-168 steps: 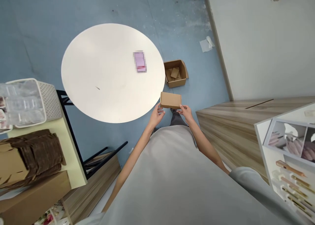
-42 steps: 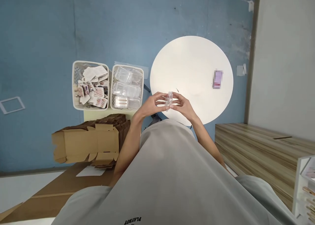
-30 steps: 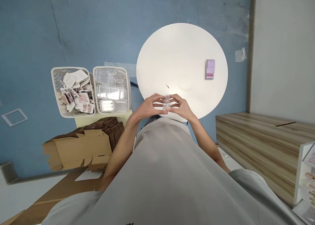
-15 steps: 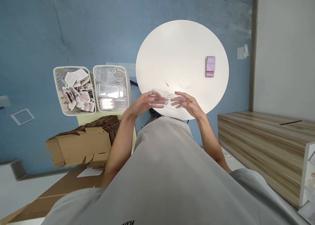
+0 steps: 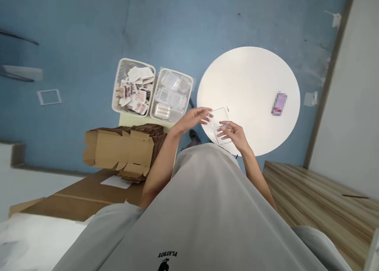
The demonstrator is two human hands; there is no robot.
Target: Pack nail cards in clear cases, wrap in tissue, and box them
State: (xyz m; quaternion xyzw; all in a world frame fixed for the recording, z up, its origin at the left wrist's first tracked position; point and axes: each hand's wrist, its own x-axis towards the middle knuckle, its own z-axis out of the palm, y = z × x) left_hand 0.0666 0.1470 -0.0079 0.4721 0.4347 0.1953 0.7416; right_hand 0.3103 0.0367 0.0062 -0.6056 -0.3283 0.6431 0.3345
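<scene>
A small clear plastic hinged case [image 5: 219,119] lies opened out flat between my hands, over the near edge of the round white table [image 5: 254,77]. My left hand [image 5: 192,119] has its fingers stretched toward the case's upper half and touches its left edge. My right hand [image 5: 231,133] holds the lower half with curled fingers. Both halves look empty.
Two white baskets stand to the left: one [image 5: 133,87] with printed cards, one [image 5: 171,95] with clear plastic cases. A stack of flat cardboard boxes [image 5: 121,148] lies below them. A pink item [image 5: 279,104] sits on the table's right side. A wooden cabinet [image 5: 319,196] is at right.
Earlier I held a cardboard box, then a shut clear case. The case has been opened flat, and my head has turned so the view swings left. My left hand's fingers have loosened.
</scene>
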